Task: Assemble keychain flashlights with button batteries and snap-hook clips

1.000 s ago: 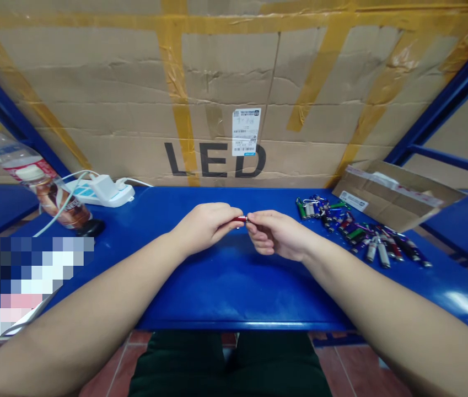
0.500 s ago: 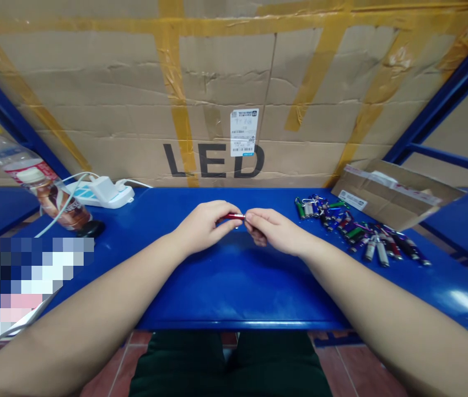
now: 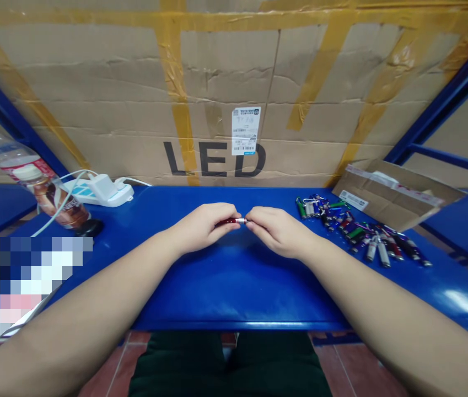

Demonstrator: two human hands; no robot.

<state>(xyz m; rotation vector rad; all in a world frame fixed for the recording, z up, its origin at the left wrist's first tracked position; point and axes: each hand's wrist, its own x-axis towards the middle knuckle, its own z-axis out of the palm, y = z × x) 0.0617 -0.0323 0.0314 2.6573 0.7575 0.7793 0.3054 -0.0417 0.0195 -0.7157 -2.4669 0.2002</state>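
Note:
Over the middle of the blue table [image 3: 234, 292], my left hand [image 3: 206, 225] is closed around a small red keychain flashlight [image 3: 231, 221], a slim metal tube with a silvery end. The tube lies level and points to the right. My right hand [image 3: 281, 230] is closed, with thumb and forefinger pinched at the tube's silvery right end. Its other fingers are curled out of sight. Whatever small part sits between those fingertips is too little to make out. To the right of my right hand lies a heap of similar small flashlights [image 3: 355, 231] in green, silver, red, blue and dark colours.
Behind the table stands a large taped cardboard box [image 3: 126, 110]. At the right back is a small open carton [image 3: 403, 193]. On the left are a white power strip [image 3: 120, 194] with cables, a brown drink bottle [image 3: 62, 204] and a clear bottle [image 3: 10, 151].
The silvery end of the red flashlight now shows between my hands. My right hand has turned, its lower fingers tucking under, and still pinches at that end.

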